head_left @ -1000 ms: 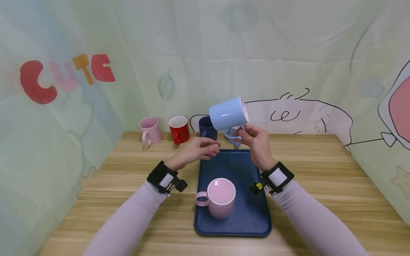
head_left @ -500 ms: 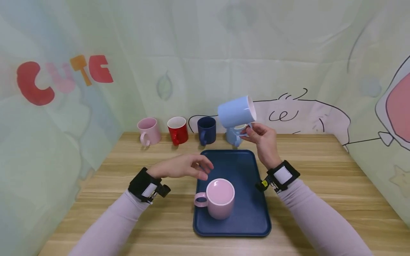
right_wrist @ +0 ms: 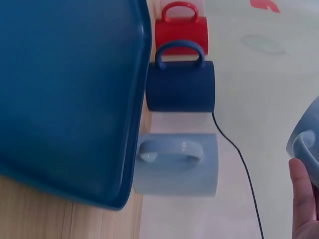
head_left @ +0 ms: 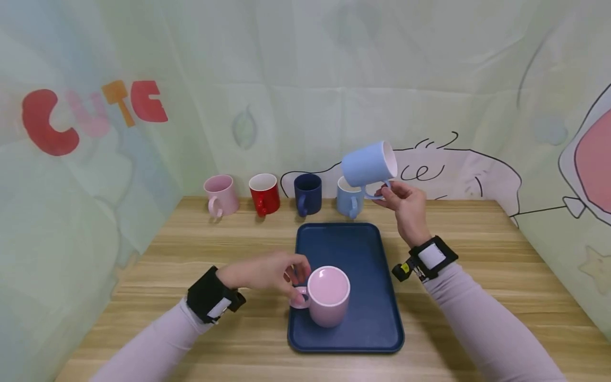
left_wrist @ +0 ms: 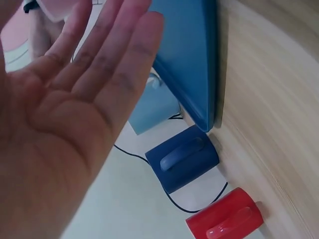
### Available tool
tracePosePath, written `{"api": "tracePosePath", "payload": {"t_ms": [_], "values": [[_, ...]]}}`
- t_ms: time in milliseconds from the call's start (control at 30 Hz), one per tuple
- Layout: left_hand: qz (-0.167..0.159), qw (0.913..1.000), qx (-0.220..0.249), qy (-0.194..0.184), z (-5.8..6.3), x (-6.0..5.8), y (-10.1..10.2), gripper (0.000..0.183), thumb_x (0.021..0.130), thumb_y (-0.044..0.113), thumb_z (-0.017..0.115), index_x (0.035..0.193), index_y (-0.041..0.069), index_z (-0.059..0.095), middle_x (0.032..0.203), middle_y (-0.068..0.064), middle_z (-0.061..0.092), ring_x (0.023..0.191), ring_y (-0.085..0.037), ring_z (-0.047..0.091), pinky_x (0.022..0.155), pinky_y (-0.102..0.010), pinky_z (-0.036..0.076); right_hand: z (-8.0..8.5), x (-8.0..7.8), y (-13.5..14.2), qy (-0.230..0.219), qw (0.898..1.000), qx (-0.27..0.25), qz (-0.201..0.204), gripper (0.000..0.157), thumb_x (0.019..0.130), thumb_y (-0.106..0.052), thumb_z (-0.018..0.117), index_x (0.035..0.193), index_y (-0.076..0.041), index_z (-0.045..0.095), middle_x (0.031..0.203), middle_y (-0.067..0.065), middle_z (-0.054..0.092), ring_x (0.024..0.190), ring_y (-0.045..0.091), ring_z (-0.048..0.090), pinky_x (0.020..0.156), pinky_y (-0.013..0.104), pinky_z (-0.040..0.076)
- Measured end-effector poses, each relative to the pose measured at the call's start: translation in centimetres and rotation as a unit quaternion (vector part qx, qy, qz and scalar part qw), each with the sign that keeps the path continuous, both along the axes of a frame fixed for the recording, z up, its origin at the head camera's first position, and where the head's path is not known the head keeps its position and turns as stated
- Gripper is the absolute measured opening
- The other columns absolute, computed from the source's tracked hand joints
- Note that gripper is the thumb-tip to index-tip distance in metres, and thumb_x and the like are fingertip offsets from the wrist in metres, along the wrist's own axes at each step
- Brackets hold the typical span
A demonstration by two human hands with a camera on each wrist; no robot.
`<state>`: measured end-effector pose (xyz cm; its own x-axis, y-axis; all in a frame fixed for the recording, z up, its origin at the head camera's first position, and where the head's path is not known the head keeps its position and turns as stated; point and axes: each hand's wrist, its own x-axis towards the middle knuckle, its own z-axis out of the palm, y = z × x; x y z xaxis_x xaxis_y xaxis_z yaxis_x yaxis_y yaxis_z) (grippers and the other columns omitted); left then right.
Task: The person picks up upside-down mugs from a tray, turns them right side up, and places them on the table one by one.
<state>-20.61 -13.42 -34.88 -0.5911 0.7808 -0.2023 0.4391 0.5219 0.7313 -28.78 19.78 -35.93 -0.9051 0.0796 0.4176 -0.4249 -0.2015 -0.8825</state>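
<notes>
A pink mug (head_left: 329,305) stands on the front part of the dark blue tray (head_left: 350,241), its handle pointing left. My left hand (head_left: 269,273) is at that handle, thumb and fingertips overlapping it in the head view. From the left wrist, the palm and long fingers (left_wrist: 94,74) look extended. My right hand (head_left: 408,207) pinches the handle of a light blue mug (head_left: 366,165), held in the air above the back right of the tray. This mug lies tipped on its side, mouth towards the right and handle down. Only its edge (right_wrist: 306,134) shows in the right wrist view.
Along the back of the wooden table (head_left: 224,239) stand a pink mug (head_left: 228,196), a red mug (head_left: 269,200), a dark blue mug (head_left: 309,199) and another light blue mug (head_left: 348,199). A printed cloth (head_left: 267,69) hangs close behind them.
My left hand has come down and towards me, from near the mugs at the back to the pink mug's handle. My right hand has carried the light blue mug a little right.
</notes>
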Motion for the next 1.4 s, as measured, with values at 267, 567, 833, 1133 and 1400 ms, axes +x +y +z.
{"api": "tracePosePath", "payload": {"t_ms": [267, 567, 833, 1133, 1400], "values": [[0.016, 0.9992, 0.001, 0.036, -0.3, 0.7, 0.7, 0.017, 0.087, 0.018, 0.086, 0.098, 0.015, 0.073, 0.09, 0.009, 0.069, 0.087, -0.012, 0.063, 0.077, -0.026, 0.058, -0.3, -0.3, 1.2, -0.017, 0.999, 0.015, -0.031, 0.016, 0.1, 0.001, 0.066, 0.112, 0.013, 0.067, 0.092, 0.009, 0.071, 0.087, 0.018, 0.073, 0.08, 0.035, 0.063], [0.028, 0.9983, 0.01, 0.05, -0.5, 1.0, 0.7, 0.013, 0.088, 0.017, 0.086, 0.093, 0.014, 0.074, 0.084, 0.01, 0.071, 0.08, -0.01, 0.064, 0.071, -0.026, 0.058, -0.5, -0.9, 2.1, -0.018, 0.998, 0.01, -0.059, 0.008, 0.1, 0.003, 0.066, 0.104, 0.009, 0.07, 0.088, 0.007, 0.072, 0.085, 0.017, 0.072, 0.078, 0.034, 0.063], [0.029, 0.997, 0.013, 0.07, -0.3, 1.2, 0.7, 0.011, 0.086, 0.014, 0.086, 0.092, 0.014, 0.077, 0.086, 0.01, 0.074, 0.081, -0.006, 0.066, 0.075, -0.023, 0.059, -0.7, -1.1, 2.8, -0.037, 0.995, 0.014, -0.091, 0.005, 0.098, 0.007, 0.066, 0.1, 0.008, 0.07, 0.085, 0.007, 0.07, 0.081, 0.016, 0.071, 0.075, 0.031, 0.063], [0.04, 0.9956, 0.006, 0.085, -0.2, 1.4, 0.9, 0.01, 0.086, 0.014, 0.087, 0.092, 0.015, 0.078, 0.085, 0.011, 0.074, 0.079, -0.004, 0.067, 0.074, -0.022, 0.059, -1.3, -1.5, 3.8, -0.081, 0.988, 0.036, -0.126, 0.006, 0.097, 0.006, 0.068, 0.102, 0.009, 0.069, 0.083, 0.005, 0.069, 0.077, 0.012, 0.072, 0.074, 0.028, 0.062], [0.045, 0.9961, 0.01, 0.075, -0.3, 1.4, 0.9, 0.01, 0.087, 0.016, 0.086, 0.091, 0.017, 0.077, 0.084, 0.013, 0.073, 0.08, -0.005, 0.068, 0.074, -0.023, 0.059, -1.9, -2.0, 4.9, -0.102, 0.983, 0.034, -0.151, 0.02, 0.096, 0.011, 0.066, 0.111, 0.024, 0.063, 0.08, 0.005, 0.067, 0.073, 0.012, 0.072, 0.071, 0.027, 0.063]]}}
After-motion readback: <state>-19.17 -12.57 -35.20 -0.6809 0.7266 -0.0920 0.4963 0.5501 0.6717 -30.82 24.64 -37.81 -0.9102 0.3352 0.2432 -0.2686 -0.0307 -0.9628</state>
